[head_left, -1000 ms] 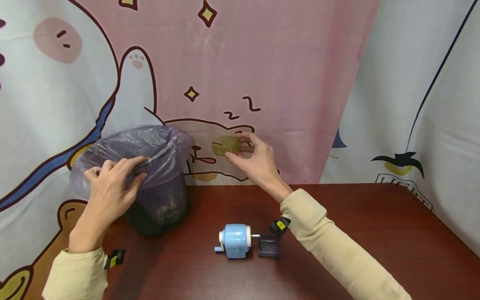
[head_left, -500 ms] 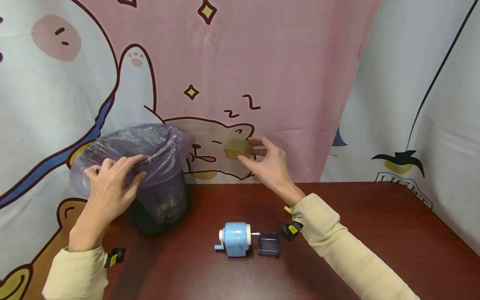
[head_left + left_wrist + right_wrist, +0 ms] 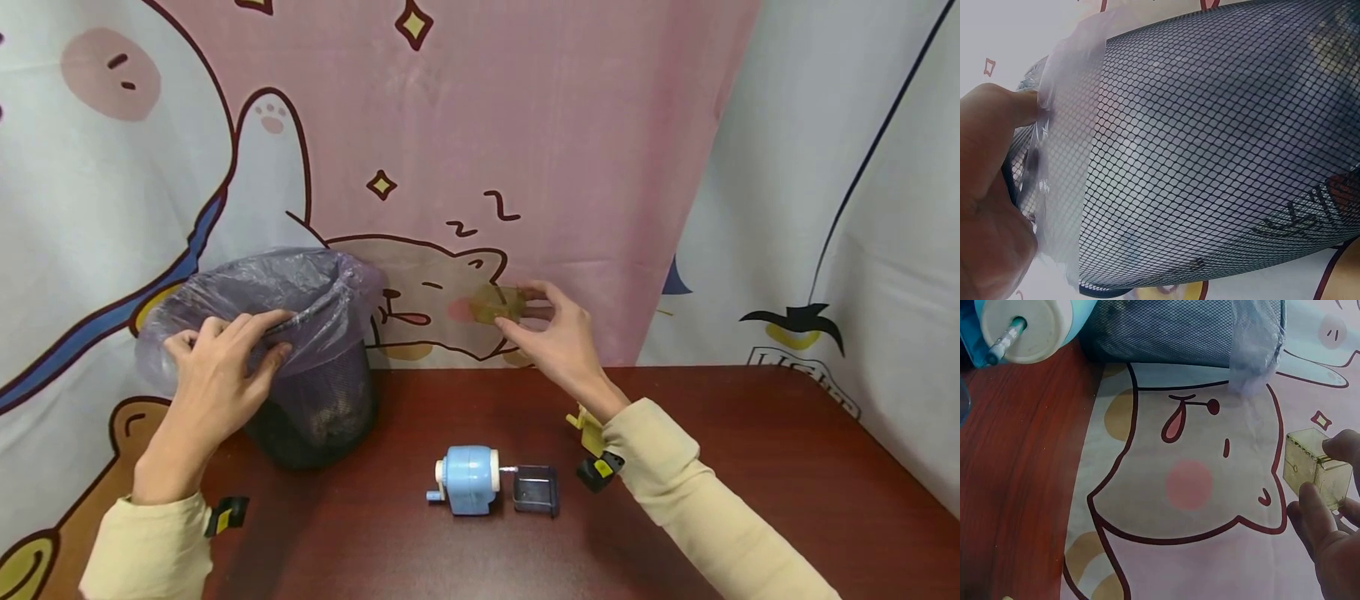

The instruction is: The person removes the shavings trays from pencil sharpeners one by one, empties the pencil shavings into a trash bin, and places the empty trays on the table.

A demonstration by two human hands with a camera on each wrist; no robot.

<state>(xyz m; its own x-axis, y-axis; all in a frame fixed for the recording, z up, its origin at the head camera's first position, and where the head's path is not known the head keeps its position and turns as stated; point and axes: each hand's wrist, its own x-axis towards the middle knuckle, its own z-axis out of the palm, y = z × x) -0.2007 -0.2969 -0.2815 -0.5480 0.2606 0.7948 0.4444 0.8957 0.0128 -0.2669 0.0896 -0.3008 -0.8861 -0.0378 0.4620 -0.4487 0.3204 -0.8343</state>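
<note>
My left hand (image 3: 217,379) grips the bagged rim of a dark mesh waste bin (image 3: 345,408), its fingers over the edge. A thin purple bin bag (image 3: 330,325) lines the bin and folds down outside it. Between thumb and fingers my right hand (image 3: 558,337) pinches a small see-through yellow box (image 3: 1316,465), which looks like a pencil sharpener's shavings drawer. It is up in front of the backdrop, right of the bin. A yellow pencil sharpener (image 3: 591,433) with a crank stands partly hidden behind my right wrist.
A light-blue crank pencil sharpener (image 3: 469,480) stands on the brown table (image 3: 360,542), a pencil-like rod sticking out of its face. Beside it lies a dark see-through drawer (image 3: 536,490). A printed cloth backdrop (image 3: 570,167) hangs behind the table.
My right hand has moved right and slightly down with the yellow box, away from the bin, and the yellow sharpener has come into view. The left hand stays on the rim.
</note>
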